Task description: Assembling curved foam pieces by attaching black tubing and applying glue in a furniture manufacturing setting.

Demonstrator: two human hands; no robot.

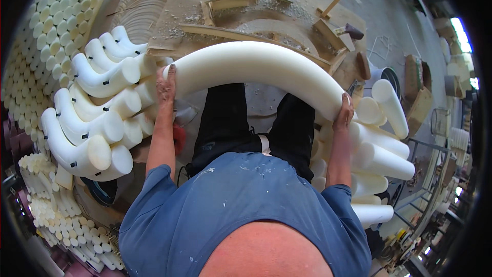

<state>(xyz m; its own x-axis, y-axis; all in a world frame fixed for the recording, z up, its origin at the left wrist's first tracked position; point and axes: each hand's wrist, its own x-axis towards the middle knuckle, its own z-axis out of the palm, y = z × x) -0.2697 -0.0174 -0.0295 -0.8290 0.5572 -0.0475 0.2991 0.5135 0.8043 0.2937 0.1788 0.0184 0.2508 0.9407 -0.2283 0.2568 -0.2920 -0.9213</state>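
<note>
A thick, curved, off-white foam tube [251, 61] arches in front of my body, over the near edge of a wooden worktable [174, 15]. My left hand [167, 84] grips its left end, with the thumb along the upper side. At the right end, my right hand [344, 110] is closed round the tube, its fingers partly hidden behind the end. The tube is held level between both hands, bowed away from me.
Bent white foam tubes [100, 79] with small black pegs are stacked on my left. Straighter white tubes [382, 159] lie on my right. Wooden guide blocks [230, 3] and white crumbs cover the table. Large piles of tubes [56, 31] stand further left, and a metal rack [423, 195] at right.
</note>
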